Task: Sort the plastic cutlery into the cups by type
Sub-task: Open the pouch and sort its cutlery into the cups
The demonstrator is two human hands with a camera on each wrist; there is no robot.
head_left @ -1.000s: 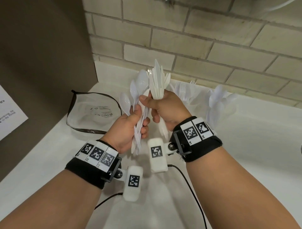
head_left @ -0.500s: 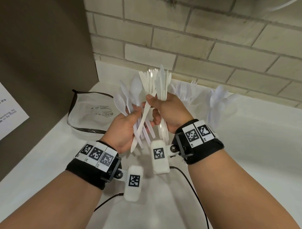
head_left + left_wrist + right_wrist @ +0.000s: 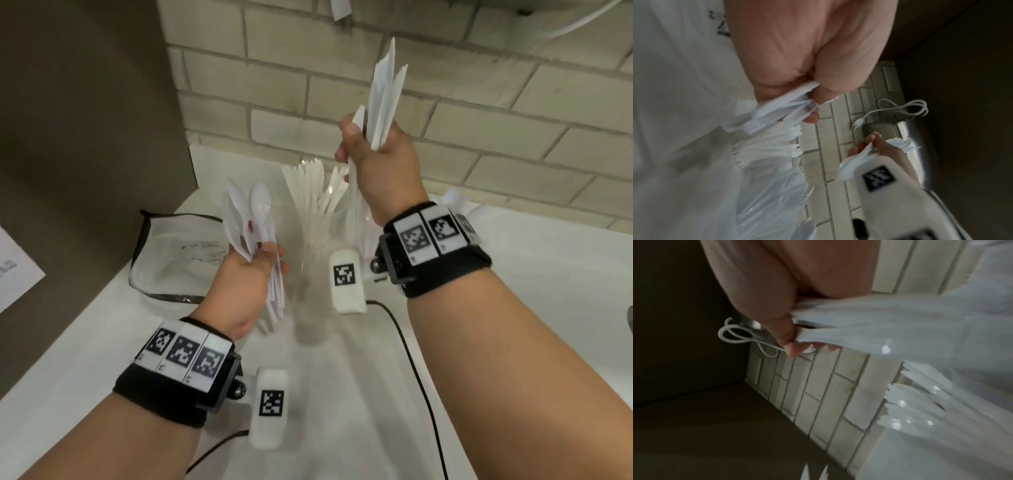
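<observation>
Knives: white plastic, flat, thin, smooth; a fanned bundle clenched at mid-handle in my right hand, raised above the clear cup. I judge them light, stiff but brittle, slippery against each other; best gripped together at the handles.

Spoons: glossy oval bowls, slim stems; my left hand is wrapped round their handles, just left of the cup.

Cup: transparent, thin-walled, holding upright knives near the counter's back edge.

Clear pouch: soft, black-trimmed, at the left back corner.

Glossy white plastic spoons and matt white plastic knives, a clear plastic cup, a smooth white worktop, rough pale brick wall.
</observation>
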